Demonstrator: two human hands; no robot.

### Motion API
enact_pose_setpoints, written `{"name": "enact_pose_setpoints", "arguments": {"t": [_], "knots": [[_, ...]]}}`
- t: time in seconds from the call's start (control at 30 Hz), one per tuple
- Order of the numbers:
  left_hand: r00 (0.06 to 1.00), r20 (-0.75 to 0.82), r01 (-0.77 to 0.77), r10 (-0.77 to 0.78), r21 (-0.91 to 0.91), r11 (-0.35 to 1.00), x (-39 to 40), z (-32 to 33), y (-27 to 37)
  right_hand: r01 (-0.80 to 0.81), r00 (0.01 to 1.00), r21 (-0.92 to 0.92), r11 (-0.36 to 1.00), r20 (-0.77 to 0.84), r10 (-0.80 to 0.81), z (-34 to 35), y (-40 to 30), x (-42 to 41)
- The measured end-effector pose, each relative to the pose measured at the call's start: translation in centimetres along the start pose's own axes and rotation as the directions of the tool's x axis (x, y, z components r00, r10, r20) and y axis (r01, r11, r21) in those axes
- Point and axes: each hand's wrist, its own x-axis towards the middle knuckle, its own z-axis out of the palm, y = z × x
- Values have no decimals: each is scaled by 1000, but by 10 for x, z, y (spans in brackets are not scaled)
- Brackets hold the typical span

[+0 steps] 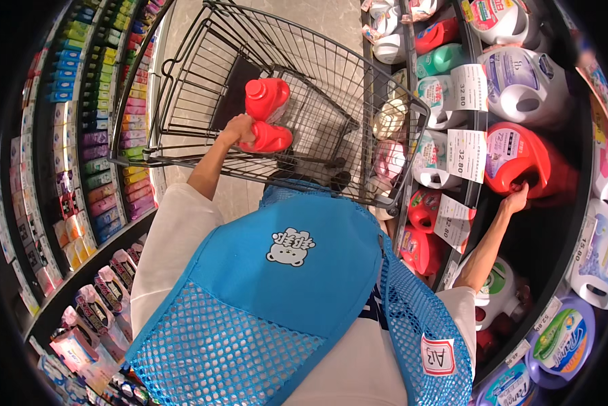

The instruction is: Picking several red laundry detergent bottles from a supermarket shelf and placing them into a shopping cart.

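Observation:
In the shopping cart (304, 83) before me stand two red detergent bottles. My left hand (240, 129) is closed around the top of the nearer red bottle (272, 138), hiding its cap. Just beyond it, the farther red bottle (266, 99) shows its red cap. On the shelf to my right, my right hand (516, 199) has its fingers in the handle opening of a large red detergent jug (519, 157). That jug rests among white jugs, with a white jug with a purple label (524, 83) beyond it.
Price cards (465, 155) hang along the shelf edge by my right arm. Lower down stand smaller red bottles (420, 248). Purple-framed detergent jugs (562, 342) stand at the lower right. Shelves of colourful packs (98, 137) line the left side. Tiled floor (309, 20) shows beyond the cart.

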Motion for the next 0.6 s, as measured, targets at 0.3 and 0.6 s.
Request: {"name": "enact_pose_setpoints", "arguments": {"t": [0.3,0.6], "knots": [[999,18,29,-28,-88,996,65,45,-55,0,1000,2,1000,0,0,8,-5,-1],[857,-495,-279,-144,-681,678,100,-1,-22,-22,1000,44,999,15,21,2,-6,-11]]}}
